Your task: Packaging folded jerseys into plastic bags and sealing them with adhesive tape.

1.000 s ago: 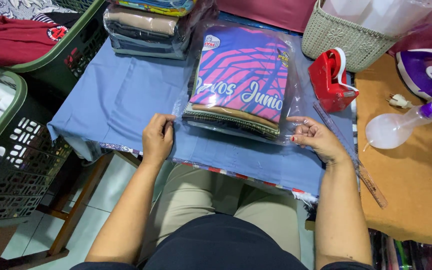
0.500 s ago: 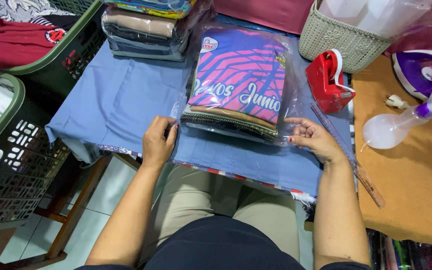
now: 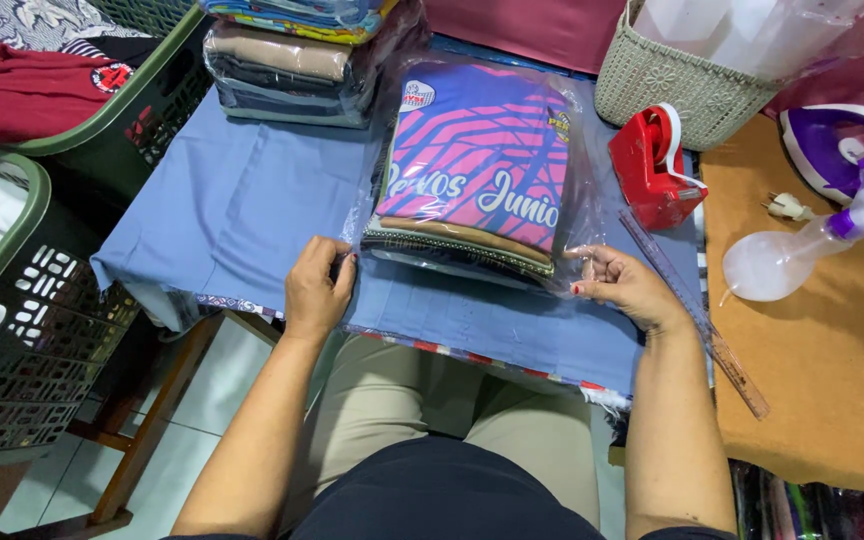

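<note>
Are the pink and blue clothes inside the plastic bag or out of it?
Inside. The folded clothes lie stacked within the clear plastic bag, whose shiny film covers them. The left hand and right hand pinch the bag's near edge.

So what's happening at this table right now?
A seated person is handling a clear plastic bag packed with folded clothes, a pink and blue jersey on top. The left hand and right hand each grip the bag's open near edge on the blue cloth. A red tape dispenser stands beside it.
</note>
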